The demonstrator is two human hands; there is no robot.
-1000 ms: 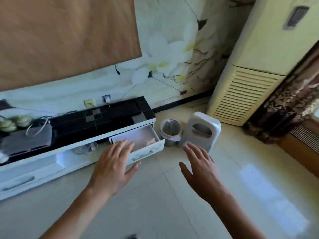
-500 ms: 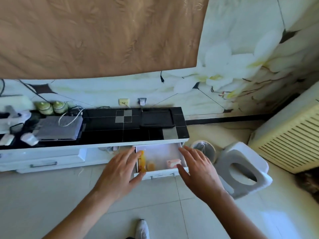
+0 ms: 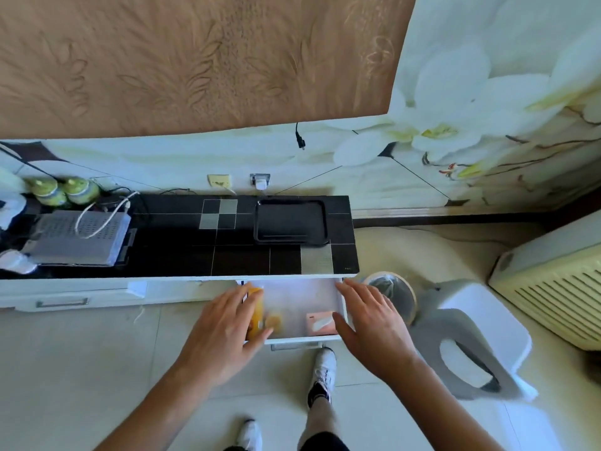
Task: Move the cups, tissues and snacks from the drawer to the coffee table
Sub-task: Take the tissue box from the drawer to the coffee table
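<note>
Where drawer (image 3: 299, 297) gapes, flat hands.

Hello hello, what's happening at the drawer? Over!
Left hand and right hand open, holding nothing. Drawer open; yellow snack pack and pink tissue pack inside. Nothing blocking.

The open drawer (image 3: 302, 294) is sticking out from the right end of the TV cabinet (image 3: 182, 252), under a tray (image 3: 290, 222) lying on its top. In the drawer, a snack packet (image 3: 255, 312) is lying at the left and a tissue pack (image 3: 320, 323) at the right. A waste bin (image 3: 395, 292) is standing just right of the drawer, with a stool (image 3: 481, 340) beside it.
</note>
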